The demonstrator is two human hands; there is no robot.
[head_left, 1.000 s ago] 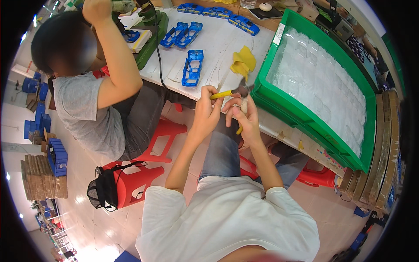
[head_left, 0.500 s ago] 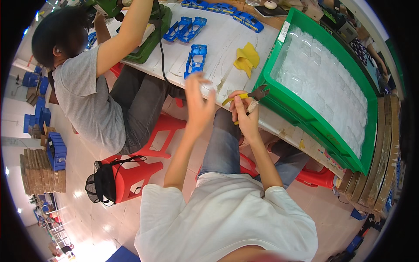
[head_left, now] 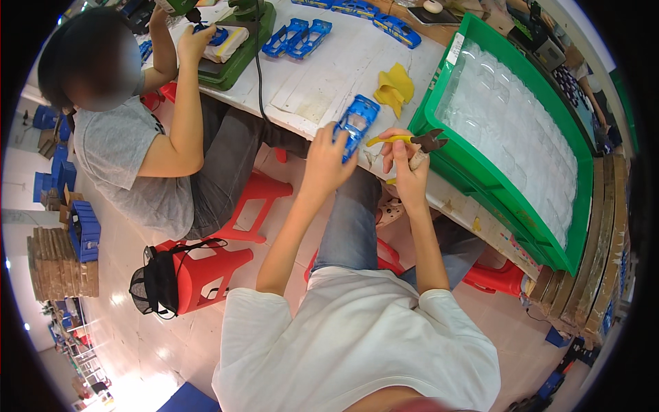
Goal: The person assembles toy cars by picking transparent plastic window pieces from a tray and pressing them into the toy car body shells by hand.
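Observation:
My left hand [head_left: 325, 165] is closed on a blue toy car body [head_left: 357, 125], tilted above the front edge of the table. The car body has open window gaps. A little to its right, my right hand [head_left: 410, 180] grips diagonal cutters [head_left: 406, 139] with yellow handles; their dark jaws point right, toward the green crate. A whitish wrap [head_left: 416, 161] shows at the fingers of that hand. The cutters and the car body are apart. Just beyond my hands a crumpled yellow cloth [head_left: 394, 88] lies on the table.
A green crate [head_left: 494, 180] of clear plastic trays stands at the right. More blue car bodies [head_left: 298, 38] lie farther back. At left, a co-worker's hand [head_left: 195, 45] holds a blue part at a green machine [head_left: 237, 77]. A black cable [head_left: 258, 75] crosses the table; red stools [head_left: 255, 202] stand below.
My left hand has picked the car body up off the table and brought it right. My right hand has shifted right with the cutters. The co-worker's raised arm has come down.

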